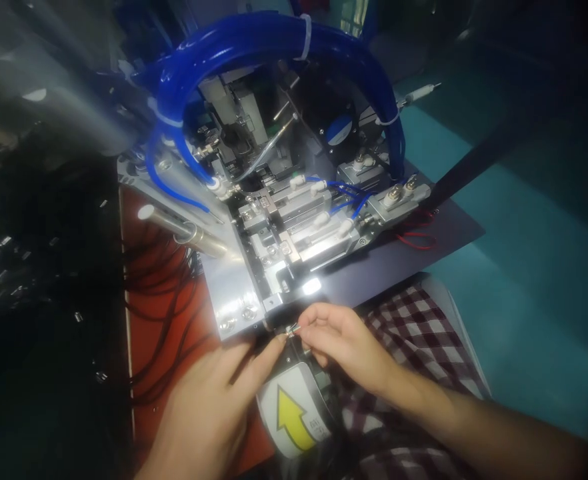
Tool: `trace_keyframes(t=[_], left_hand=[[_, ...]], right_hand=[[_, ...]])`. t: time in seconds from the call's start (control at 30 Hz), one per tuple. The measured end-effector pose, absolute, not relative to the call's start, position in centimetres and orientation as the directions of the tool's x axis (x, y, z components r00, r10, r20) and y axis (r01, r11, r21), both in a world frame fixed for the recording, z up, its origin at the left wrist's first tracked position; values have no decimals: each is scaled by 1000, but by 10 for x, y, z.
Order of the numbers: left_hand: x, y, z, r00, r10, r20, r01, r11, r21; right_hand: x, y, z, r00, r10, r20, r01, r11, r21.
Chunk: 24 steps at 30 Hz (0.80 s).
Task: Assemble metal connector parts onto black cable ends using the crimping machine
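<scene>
One tiny piece (pixel 293 330) in right hand (pixel 341 343)

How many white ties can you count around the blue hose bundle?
3 on the blue hose bundle: a top tie, with a left tie and a right tie lower down. Others may be hidden behind it.

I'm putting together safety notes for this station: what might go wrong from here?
The small part at the fingertips of the right hand and left hand could slip and be hard to find. Both hands are close to the machine's front edge, so fingers might get pinched if something there moved. The black cables near the left hand might snag.
</scene>
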State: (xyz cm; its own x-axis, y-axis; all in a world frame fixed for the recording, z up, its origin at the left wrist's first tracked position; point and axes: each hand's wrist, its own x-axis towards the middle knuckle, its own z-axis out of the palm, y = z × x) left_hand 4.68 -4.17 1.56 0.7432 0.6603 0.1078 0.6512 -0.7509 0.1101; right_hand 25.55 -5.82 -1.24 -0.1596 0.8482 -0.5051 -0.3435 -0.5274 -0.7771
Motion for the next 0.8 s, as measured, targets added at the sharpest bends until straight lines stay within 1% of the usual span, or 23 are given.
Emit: trace_keyframes(t=[0.33,0.57,0.8], left_hand=[[45,-45,11,745,657,114,654,-754,70],[44,-45,10,735,671,97,665,-741,91],[42,-45,8,737,667,107,659,-745,106]], right_hand=[[247,-58,-11,-92,832,-546,-372,-538,-757],[242,-63,-12,-9,854,-520,-414,-477,-775],[235,-69,-14,74,861,-503,-348,-451,-822]])
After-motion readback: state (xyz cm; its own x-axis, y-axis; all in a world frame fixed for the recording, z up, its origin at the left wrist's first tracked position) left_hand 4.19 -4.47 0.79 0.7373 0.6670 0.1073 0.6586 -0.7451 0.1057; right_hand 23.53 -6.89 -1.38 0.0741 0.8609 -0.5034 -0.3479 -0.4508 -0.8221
